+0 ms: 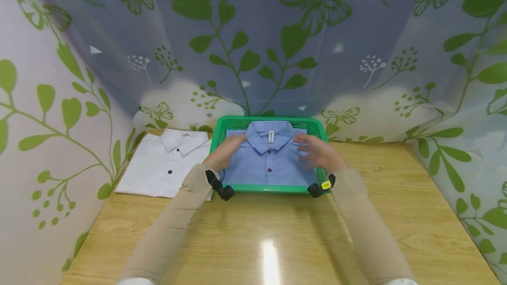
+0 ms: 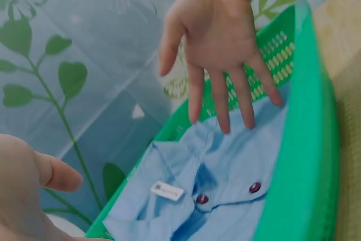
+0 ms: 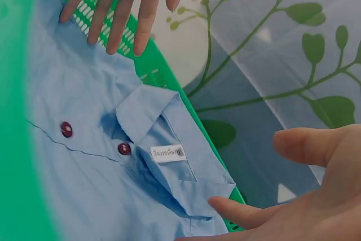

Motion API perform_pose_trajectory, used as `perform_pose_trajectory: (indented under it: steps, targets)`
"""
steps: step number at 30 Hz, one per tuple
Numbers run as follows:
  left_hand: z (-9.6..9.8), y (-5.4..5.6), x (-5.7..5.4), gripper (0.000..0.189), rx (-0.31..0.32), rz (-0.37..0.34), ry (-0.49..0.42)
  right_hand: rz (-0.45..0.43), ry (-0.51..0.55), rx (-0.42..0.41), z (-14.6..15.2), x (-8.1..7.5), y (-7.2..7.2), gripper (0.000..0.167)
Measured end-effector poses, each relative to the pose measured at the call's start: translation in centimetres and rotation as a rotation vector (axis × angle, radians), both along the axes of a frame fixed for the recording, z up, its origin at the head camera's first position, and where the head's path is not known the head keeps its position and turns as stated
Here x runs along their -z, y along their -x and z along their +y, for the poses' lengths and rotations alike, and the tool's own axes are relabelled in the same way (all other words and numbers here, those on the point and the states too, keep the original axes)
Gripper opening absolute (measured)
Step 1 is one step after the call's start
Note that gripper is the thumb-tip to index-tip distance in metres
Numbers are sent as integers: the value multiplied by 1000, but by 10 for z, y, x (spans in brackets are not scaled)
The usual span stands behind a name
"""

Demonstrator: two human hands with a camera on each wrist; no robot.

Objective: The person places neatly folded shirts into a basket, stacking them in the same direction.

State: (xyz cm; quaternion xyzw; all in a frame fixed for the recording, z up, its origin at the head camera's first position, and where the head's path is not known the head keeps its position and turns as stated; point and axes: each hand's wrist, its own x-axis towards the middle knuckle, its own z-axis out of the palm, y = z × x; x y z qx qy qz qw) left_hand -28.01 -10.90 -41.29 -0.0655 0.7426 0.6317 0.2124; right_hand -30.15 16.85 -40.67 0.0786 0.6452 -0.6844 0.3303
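Observation:
A folded light-blue shirt (image 1: 253, 162) lies inside a green plastic basket (image 1: 269, 188), its collar at the back and a white label at the neck. Over the left part of the shirt is my left hand (image 1: 226, 151), holding nothing. My right hand (image 1: 318, 153) hovers above the shirt's right side with its fingers spread. In the left wrist view the right hand (image 2: 220, 38) shows its palm, fingers straight. The right wrist view shows the left hand (image 3: 130, 4) with straight fingers above the shirt (image 3: 84, 150).
To the left of the basket a folded white shirt (image 1: 152, 175) with dark buttons lies on the wooden table (image 1: 253, 232). Behind the table hangs a curtain (image 1: 253, 56) printed with green leaves and butterflies, which also closes in both sides.

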Motion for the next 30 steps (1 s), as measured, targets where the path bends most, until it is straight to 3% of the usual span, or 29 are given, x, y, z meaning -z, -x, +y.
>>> perform_pose_trajectory:
  steps: [5,10,19,24,30]
  targets:
    - [-2,-24,-4,63,45,-60,-24,-45,0,-22,6,3,-17,69]
    - [-4,-41,-1,65,93,-44,-13,-28,16,-14,10,10,-28,72]
    - [-9,-43,15,62,54,-51,-47,-21,5,36,8,23,-34,81]
    - [-11,-47,12,63,66,-3,-10,-10,16,48,7,20,-37,82]
    - [-15,-63,0,63,89,132,117,30,78,70,4,9,-55,82]
